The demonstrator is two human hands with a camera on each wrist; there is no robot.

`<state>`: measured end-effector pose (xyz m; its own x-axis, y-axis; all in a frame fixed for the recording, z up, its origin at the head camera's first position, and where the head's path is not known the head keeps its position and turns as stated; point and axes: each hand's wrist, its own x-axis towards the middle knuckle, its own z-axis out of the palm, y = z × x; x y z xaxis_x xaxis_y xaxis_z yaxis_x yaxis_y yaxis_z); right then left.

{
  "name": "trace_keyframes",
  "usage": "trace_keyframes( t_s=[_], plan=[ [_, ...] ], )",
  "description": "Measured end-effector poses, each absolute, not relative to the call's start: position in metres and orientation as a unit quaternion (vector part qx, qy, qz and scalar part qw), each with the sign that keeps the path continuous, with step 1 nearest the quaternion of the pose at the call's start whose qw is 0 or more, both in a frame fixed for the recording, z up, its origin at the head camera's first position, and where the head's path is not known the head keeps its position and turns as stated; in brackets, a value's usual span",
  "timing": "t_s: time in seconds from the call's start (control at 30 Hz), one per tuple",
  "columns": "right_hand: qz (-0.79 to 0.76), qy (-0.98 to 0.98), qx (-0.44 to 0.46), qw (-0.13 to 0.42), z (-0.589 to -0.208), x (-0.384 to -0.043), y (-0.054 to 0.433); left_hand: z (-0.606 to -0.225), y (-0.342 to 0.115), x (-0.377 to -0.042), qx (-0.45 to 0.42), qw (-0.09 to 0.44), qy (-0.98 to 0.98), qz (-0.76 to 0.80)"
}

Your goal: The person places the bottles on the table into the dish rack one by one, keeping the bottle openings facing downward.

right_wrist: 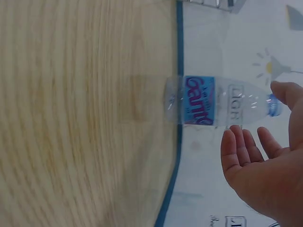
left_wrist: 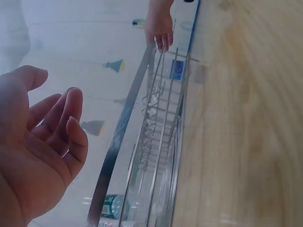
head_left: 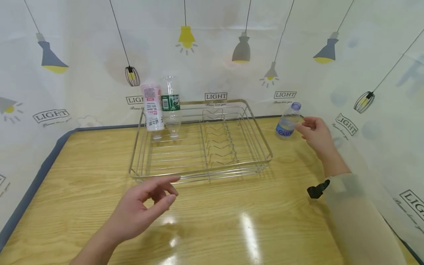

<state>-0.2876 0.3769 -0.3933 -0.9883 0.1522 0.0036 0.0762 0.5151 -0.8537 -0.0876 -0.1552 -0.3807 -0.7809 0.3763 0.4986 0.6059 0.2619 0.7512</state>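
Observation:
A clear plastic bottle (head_left: 287,123) with a blue label and blue cap stands upright on the table, right of the wire dish rack (head_left: 212,171). Beside it is my right hand (head_left: 316,134), its fingers loosely bent; in the right wrist view the hand (right_wrist: 270,165) is near the bottle (right_wrist: 222,100) without gripping it. My left hand (head_left: 142,208) hovers before the rack's front rim, thumb and fingers apart, holding nothing. Inside the rack's left side, a pink-and-white bottle (head_left: 153,110) and a clear bottle with a green label (head_left: 170,103) stand upside down.
The wooden table (head_left: 82,191) ends in a dark blue edge along a pale wall covering (head_left: 212,51) printed with lamps. A black strap piece (head_left: 318,189) is on the right sleeve (head_left: 361,217). Wire dividers (head_left: 220,147) fill the rack's right half.

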Motion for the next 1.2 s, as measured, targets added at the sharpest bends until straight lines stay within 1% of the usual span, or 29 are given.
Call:
trace_keyframes(
  t_s=[0.1,0.23,0.3,0.5,0.9,1.07,1.2],
  plan=[
    [0.489,-0.868,-0.083,0.008,-0.400,-0.300,0.378,-0.389,-0.149,-0.085,-0.327,0.077,-0.779,-0.530],
    [0.487,-0.868,-0.093,-0.019,-0.406,-0.314,0.377,-0.397,-0.144,-0.082,-0.318,0.032,-0.779,-0.539],
    [0.486,-0.868,-0.094,-0.030,-0.408,-0.319,0.377,-0.400,-0.142,-0.082,-0.316,0.025,-0.780,-0.540],
    [0.491,-0.866,-0.078,-0.047,-0.416,-0.331,0.375,-0.406,-0.138,-0.081,-0.325,0.028,-0.774,-0.543],
    [0.470,-0.877,-0.080,-0.049,-0.424,-0.339,0.373,-0.408,-0.139,-0.081,-0.308,0.020,-0.784,-0.538],
    [0.465,-0.880,-0.089,-0.025,-0.419,-0.335,0.371,-0.408,-0.140,-0.082,-0.301,0.017,-0.786,-0.539],
    [0.473,-0.877,-0.083,0.003,-0.405,-0.328,0.367,-0.408,-0.141,-0.082,-0.295,0.013,-0.788,-0.540]
  ],
)
